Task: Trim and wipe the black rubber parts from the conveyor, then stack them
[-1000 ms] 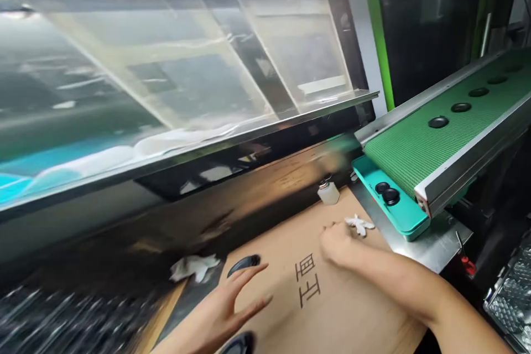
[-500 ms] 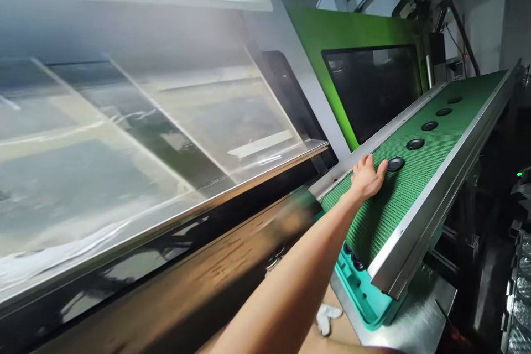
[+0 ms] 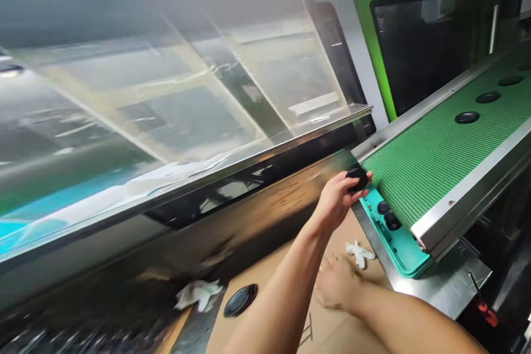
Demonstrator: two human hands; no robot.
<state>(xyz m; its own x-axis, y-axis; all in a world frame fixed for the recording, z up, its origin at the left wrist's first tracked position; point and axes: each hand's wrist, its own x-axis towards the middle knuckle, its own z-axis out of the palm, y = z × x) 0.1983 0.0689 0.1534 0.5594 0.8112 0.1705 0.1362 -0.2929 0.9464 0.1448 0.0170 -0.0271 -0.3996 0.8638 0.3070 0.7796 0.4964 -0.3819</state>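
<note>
My left hand (image 3: 338, 196) is closed around a black round plastic disc (image 3: 357, 178), held just off the near left corner of the green conveyor belt (image 3: 418, 160). Below it, my right hand (image 3: 338, 282) lies on brown cardboard (image 3: 286, 274) with nothing seen in it; my left forearm covers part of its fingers. Another black disc (image 3: 240, 300) rests on the cardboard, left of my left forearm. Several more black discs sit in a row farther up the belt, the nearest disc (image 3: 467, 117) near its middle.
A teal tray (image 3: 409, 263) with a few black parts stands under the belt's end on a metal table (image 3: 460, 274). White gloves (image 3: 360, 254) lie on the cardboard. A machine with clear panels (image 3: 265, 94) runs along the left. A red-handled tool (image 3: 486, 312) is at right.
My left hand has taken the nearest disc off the belt and drawn it back toward me. The view has swung left and down, bringing my right hand and the cardboard disc into sight.
</note>
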